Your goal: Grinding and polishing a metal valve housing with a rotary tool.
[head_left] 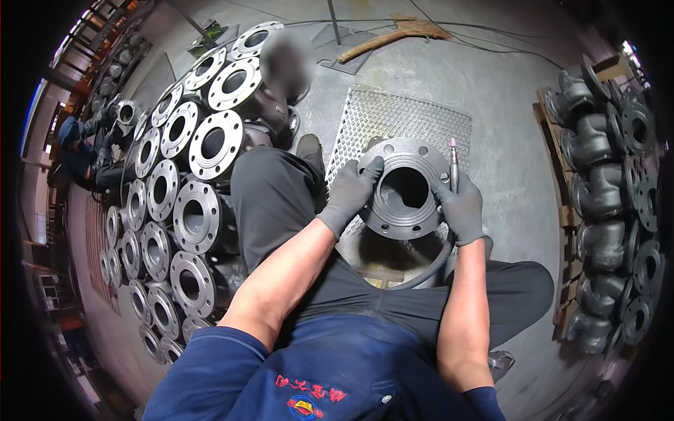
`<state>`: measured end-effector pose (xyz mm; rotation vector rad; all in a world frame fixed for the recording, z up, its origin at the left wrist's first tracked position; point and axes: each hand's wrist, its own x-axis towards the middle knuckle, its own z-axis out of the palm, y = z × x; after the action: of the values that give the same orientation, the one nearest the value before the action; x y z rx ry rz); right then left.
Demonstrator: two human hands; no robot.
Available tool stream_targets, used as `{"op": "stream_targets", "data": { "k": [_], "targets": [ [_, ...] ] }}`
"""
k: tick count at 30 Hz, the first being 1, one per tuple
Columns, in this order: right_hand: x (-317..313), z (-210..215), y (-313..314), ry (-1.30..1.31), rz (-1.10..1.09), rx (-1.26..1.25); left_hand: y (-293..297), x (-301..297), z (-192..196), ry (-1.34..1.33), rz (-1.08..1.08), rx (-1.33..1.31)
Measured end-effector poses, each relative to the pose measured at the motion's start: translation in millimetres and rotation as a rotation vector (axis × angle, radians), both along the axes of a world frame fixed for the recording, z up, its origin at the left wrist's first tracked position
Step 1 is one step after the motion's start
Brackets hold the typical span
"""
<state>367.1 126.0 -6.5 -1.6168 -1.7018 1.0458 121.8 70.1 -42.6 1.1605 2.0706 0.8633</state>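
A seated worker in a blue top and dark trousers steadies a grey cast valve flange (402, 188) between the knees, its round bolt-holed face turned up over a sheet of perforated metal mesh (393, 116) on the concrete floor. The gloved left hand (349, 193) curls its fingers over the flange's left rim, fingertips reaching toward the bore. The gloved right hand (460, 207) is wrapped shut around a slim pencil-type grinder (453, 165) with a small pink stone at its tip, held upright against the flange's right rim; the tool's hose (428, 270) loops down between the legs. The stone points up and away from the metal, so no grinding is under way at this instant; the piece appears to be being turned or inspected between passes, and whether its face is finished cannot be told from this view. To the worker's left, rows of flanged valve bodies (189, 182) lie packed close together with bright, clean-looking faces, which suggests a sizeable batch already dressed. To the right, darker, duller castings (604, 189) are stacked on a wooden pallet (562, 210), seemingly awaiting their turn. Another person (77, 151) in blue crouches at the far left among more castings, and a broom (393, 35) lies on the floor beyond the mesh
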Motion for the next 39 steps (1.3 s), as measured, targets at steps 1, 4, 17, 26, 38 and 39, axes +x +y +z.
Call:
{"op": "stream_targets", "data": {
  "k": [1,4,17,26,38,39],
  "targets": [
    [0.1,4.4,-0.8,-0.004,-0.005,-0.008,-0.9,-1.5,-3.7,-0.042,0.012,0.006],
    [3.1,17.5,-3.6,-0.019,0.012,-0.044,-0.3,8.9,1.9,-0.127,0.033,-0.025],
    [50.9,4.6,-16.4,0.084,-0.148,-0.101,3.5,61.9,28.6,-0.013,-0.052,-0.068],
    [38.4,26.1,-1.7,-0.004,-0.088,-0.046,-2.6,52.7,-1.2,-0.100,-0.042,-0.037],
    [100.2,4.2,-59.2,0.069,-0.306,-0.119,8.9,98.0,28.8,-0.065,-0.364,-0.082],
    [91.8,12.4,-59.3,0.087,-0.329,-0.119,10.8,97.9,25.0,-0.081,-0.371,-0.076]
  ]
}}
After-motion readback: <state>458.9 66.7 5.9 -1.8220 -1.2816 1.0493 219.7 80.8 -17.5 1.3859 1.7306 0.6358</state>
